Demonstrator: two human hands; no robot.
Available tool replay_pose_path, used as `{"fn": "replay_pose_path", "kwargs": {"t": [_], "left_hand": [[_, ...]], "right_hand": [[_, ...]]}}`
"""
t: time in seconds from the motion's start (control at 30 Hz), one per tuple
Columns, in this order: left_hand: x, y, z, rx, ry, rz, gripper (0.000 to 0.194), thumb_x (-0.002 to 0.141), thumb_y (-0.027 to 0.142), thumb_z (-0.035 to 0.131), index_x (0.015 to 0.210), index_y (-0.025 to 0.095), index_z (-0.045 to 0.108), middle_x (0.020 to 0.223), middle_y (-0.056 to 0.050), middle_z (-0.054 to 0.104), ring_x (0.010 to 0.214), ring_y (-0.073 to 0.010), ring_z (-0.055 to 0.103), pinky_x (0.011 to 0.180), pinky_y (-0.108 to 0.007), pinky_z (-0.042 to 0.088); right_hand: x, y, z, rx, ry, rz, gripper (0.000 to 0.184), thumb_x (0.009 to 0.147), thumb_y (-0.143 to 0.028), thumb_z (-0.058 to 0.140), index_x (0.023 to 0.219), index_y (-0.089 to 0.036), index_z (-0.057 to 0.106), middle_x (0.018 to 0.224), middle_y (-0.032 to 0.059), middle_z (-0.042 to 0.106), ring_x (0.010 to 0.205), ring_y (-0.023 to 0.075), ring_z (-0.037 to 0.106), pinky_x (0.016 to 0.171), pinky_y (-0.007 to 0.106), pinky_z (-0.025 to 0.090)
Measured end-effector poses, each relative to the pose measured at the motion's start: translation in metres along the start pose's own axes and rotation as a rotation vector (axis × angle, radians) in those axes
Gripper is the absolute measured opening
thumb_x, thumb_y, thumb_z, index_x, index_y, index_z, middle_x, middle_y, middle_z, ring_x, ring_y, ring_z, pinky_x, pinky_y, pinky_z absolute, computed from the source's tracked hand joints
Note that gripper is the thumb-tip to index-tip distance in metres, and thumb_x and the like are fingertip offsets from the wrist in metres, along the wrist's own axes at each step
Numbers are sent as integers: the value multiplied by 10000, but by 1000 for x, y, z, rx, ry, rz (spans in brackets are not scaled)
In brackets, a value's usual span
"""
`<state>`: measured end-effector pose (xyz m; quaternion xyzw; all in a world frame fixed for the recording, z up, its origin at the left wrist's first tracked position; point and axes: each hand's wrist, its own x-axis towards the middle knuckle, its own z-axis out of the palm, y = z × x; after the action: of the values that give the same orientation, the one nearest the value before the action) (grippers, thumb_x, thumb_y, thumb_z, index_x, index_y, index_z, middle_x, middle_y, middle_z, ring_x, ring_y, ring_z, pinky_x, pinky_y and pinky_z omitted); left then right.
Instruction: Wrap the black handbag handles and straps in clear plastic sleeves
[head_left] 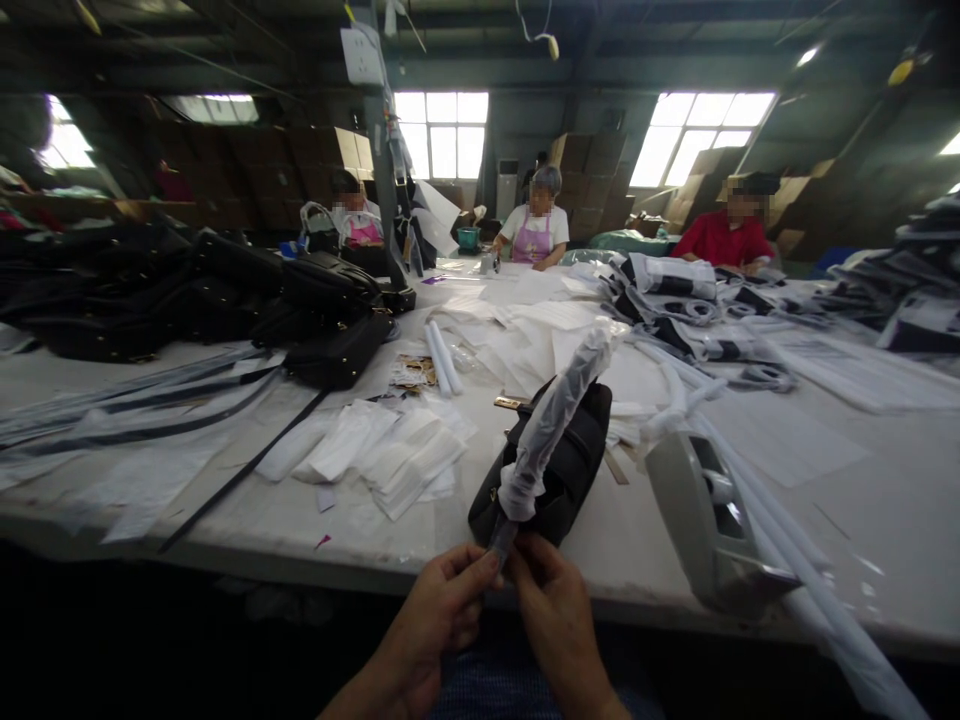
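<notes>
A black bag (577,450) stands at the table's front edge, right before me. Its strap (555,420) is wrapped in whitish, translucent plastic and arches over the top of the bag toward me. Thumb and fingers of my left hand (442,610) pinch the near end of this strap. Close beside it, my right hand (555,610) has its fingers curled together at the bag's near side; what they grip is hidden. To the right of the bag is a grey tape dispenser (682,500).
Black bags (330,330) are heaped on the left. White sheets (405,450) and long plastic-wrapped straps (187,400) lie across the table (420,545). Wrapped pieces (675,280) pile up at the right. Several people sit across the table, one in a pink apron (532,240).
</notes>
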<state>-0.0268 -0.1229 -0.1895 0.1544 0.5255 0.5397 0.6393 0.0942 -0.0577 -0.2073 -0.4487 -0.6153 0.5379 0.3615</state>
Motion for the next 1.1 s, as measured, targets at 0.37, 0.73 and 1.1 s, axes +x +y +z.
{"fn": "replay_pose_path", "kwargs": {"t": [0.37,0.73,1.1], "left_hand": [[-2,0,-3,-39,-97,-25,393,773,488,745,796,133,579,661,11,582,403,18,166,399,-169,54],[0,-8,-3,-207,-51,16,376,719,420,821,821,124,614,736,57,503,398,47,189,385,-144,70],[2,-12,4,-57,-37,84,536,708,600,763,989,167,620,532,125,303,419,-21,129,406,-187,69]], "right_hand": [[7,-12,-4,-166,-72,-21,318,867,-424,584,849,-198,807,504,25,668,424,187,583,458,262,432],[6,-21,-16,213,-305,97,324,826,-431,694,1035,-201,786,1037,74,770,996,259,667,968,348,443],[3,-26,-4,597,-515,363,487,760,-437,729,1164,-165,725,1252,96,688,1195,281,592,1003,365,456]]}}
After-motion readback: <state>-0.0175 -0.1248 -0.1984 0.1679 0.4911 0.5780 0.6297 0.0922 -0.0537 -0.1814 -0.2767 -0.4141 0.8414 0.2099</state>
